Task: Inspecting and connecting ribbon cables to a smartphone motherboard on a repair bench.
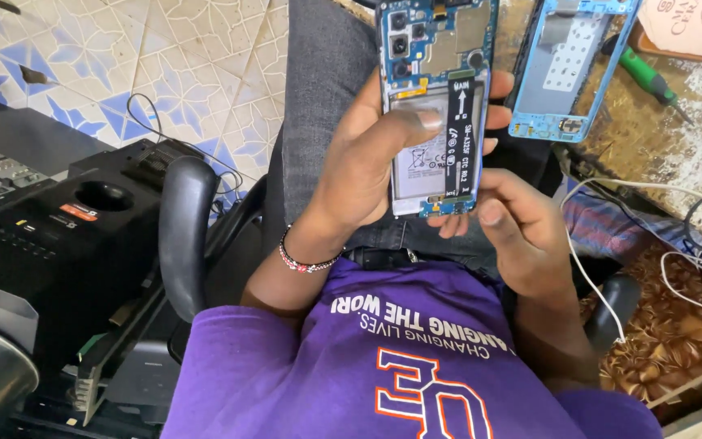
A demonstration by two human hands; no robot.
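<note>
Purple shirt (pixel 416 358) fills 6 o'clock, closest to the lens. At 9 o'clock: black box with a round hole on top (pixel 83 215), thin cable looped behind it, then a black chair armrest (pixel 184 232) just left of the forearm. Left hand (pixel 367 167), beaded bracelet (pixel 306 260) on the wrist, is wrapped around an opened phone (pixel 436 106) at 12 o'clock; thumb pressed flat on the battery, fingertips showing past the right edge. Phone's back is off, board, cameras and flex cable exposed, held over the lap. Right hand (pixel 517 232) is closed on the phone's bottom edge, thumb at the lower right corner. At 1 o'clock: blue phone frame (pixel 566 69) lying on the worn bench, green-handled screwdriver (pixel 647 77) just beside it. White cables (pixel 652 211) trail at 3 o'clock.
</note>
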